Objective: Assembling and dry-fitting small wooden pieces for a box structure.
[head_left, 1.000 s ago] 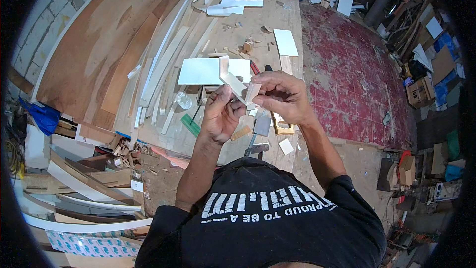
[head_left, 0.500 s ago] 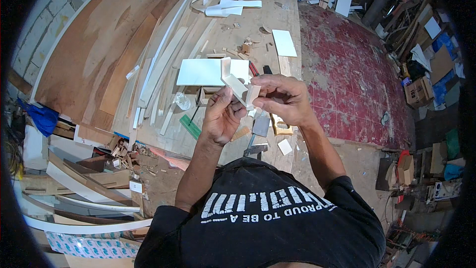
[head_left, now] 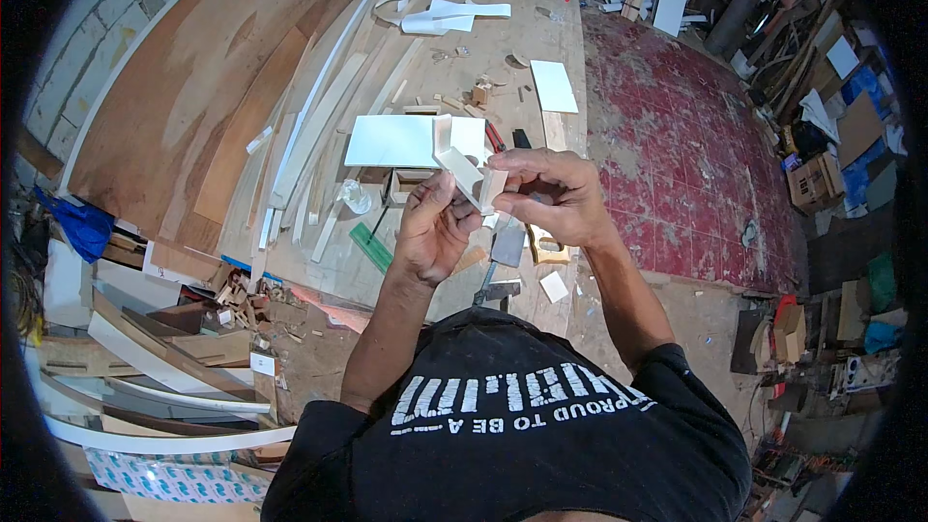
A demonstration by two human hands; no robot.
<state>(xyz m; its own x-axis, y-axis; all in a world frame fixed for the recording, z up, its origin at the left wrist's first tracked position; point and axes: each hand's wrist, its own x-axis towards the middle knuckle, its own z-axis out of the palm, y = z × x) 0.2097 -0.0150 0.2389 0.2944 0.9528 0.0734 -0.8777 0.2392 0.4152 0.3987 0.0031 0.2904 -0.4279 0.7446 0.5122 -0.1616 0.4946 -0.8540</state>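
Left hand (head_left: 433,230) and right hand (head_left: 551,195), fingers pinching a white folded strip (head_left: 462,166); workbench (head_left: 290,135) below.

- Left hand (head_left: 432,228): raised in front of the chest, back of hand to the camera, fingers curled, thumb up in a pinch.
- Right hand (head_left: 551,195): level with the left and just beside it, fingers bent inward, fingertips pinched.
- Both forearms rise from the lower edge, elbows bent, wrists converging.

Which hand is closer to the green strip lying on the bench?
Left. The left hand hovers just right of the green strip; the right hand is farther right, holding the white angled piece.
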